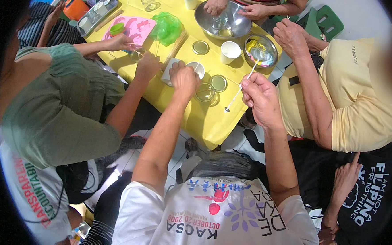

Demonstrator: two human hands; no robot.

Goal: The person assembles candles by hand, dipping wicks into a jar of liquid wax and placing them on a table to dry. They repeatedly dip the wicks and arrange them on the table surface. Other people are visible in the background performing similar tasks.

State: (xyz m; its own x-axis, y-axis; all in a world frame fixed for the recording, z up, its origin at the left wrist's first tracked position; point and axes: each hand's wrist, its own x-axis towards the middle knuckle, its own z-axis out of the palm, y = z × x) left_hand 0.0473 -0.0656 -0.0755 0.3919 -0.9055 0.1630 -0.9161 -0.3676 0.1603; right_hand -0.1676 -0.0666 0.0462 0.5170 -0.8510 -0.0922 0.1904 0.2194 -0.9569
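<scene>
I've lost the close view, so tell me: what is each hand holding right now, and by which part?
The right hand pinches a thin white wick stick near its middle. The left hand is closed above a small glass jar; what it grips cannot be told.

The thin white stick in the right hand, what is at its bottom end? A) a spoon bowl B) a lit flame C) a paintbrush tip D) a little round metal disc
D: the right hand pinches the thin white stick near its top, and a little round metal disc sits at its lower end, over the yellow table.
</scene>
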